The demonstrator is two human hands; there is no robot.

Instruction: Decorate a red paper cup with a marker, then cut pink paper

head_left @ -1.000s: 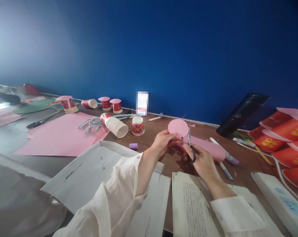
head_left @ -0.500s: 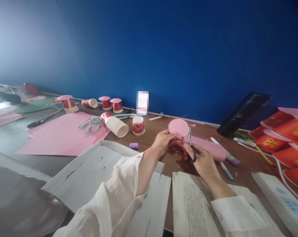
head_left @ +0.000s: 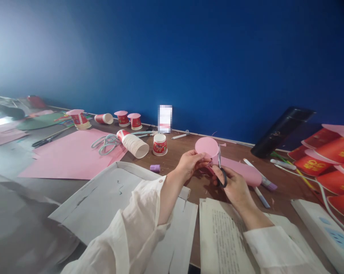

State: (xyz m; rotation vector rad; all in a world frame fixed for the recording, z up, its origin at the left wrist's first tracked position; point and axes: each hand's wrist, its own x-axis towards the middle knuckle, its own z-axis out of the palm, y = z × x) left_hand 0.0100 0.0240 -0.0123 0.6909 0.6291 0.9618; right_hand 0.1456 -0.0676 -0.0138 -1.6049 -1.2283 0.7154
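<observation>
My left hand (head_left: 191, 164) pinches the lower edge of a round piece of pink paper (head_left: 206, 147), which is tilted up towards me. In my right hand (head_left: 233, 186) is a pair of scissors (head_left: 223, 177) with dark handles, its blades pointing up along the disc's right edge. How far apart the blades stand is hard to make out. Behind my right hand lies a rolled pink sheet (head_left: 243, 171). White markers (head_left: 260, 197) rest beside that roll. An upside-down red paper cup (head_left: 159, 145) stands left of my hands.
A stack of paper cups (head_left: 134, 144) lies near grey cord (head_left: 105, 144) and pink sheets (head_left: 66, 156). Nearer me are white board (head_left: 103, 201) and an open book (head_left: 225, 232). A black cylinder (head_left: 280, 131), red paper pieces (head_left: 334, 152) and a power strip (head_left: 325, 228) occupy the right.
The whole view shifts very slightly. Both hands, the pink disc and the scissors keep nearly the same positions.
</observation>
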